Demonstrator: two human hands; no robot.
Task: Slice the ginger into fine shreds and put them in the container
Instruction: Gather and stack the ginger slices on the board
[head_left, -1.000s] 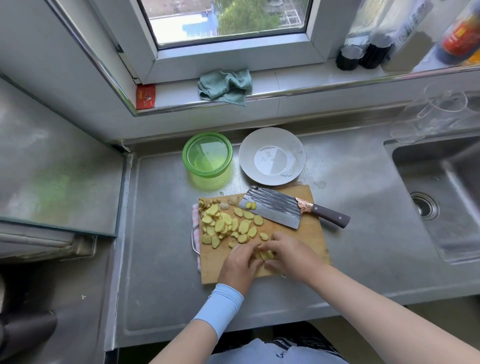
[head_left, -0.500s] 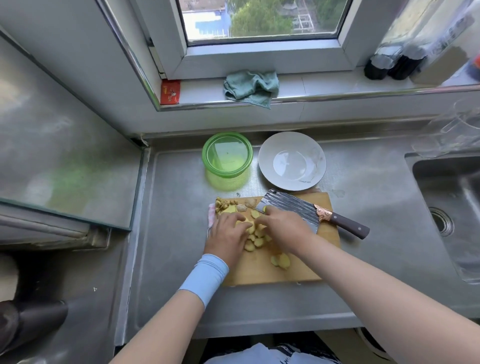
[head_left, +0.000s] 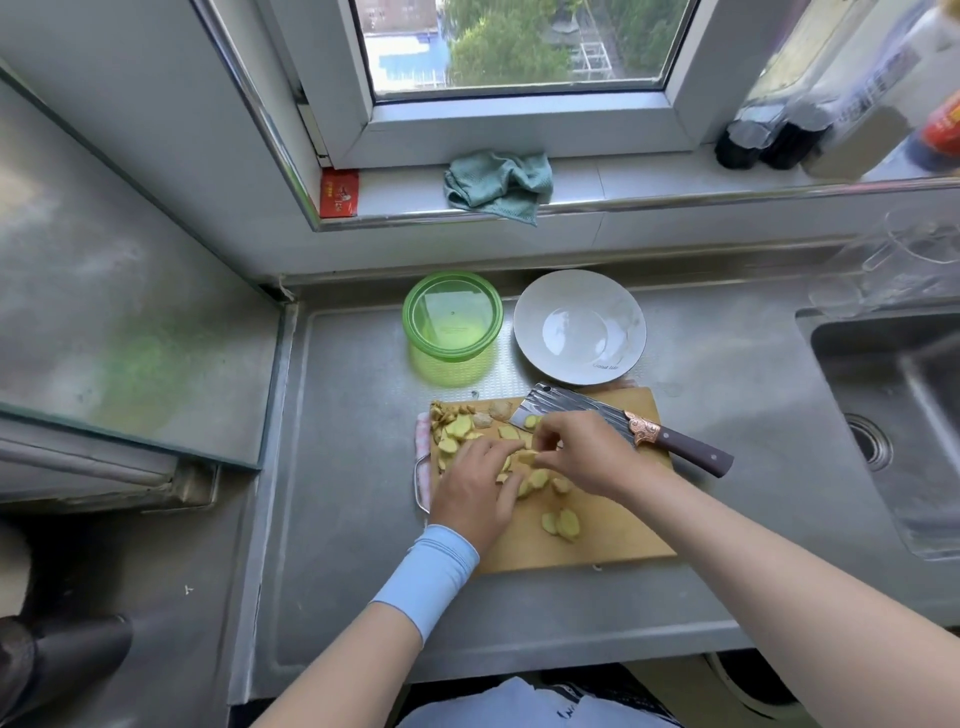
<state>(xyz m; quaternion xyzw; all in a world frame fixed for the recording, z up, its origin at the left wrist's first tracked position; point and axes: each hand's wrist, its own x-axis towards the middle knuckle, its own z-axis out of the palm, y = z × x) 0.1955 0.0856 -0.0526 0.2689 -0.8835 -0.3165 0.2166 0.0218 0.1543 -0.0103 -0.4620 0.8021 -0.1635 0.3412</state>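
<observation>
- Step in hand, by judgement: stacking ginger slices on the cutting board for shredding; no shreds seen.
- Right hand: pinching one slice between thumb and forefinger.
- Left hand: fingers bent over slices just beside that pinch; hold hidden, cannot tell.
- Knife: lying unheld just beyond the right hand.
- Green container: farther beyond both hands, no ginger seen inside.
- Next move, by judgement: stack pinned under the left hand, knife taken up by the right.

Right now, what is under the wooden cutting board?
A pink cloth sticks out from beneath the cutting board at its left edge. How far it reaches underneath is hidden by the board.
</observation>
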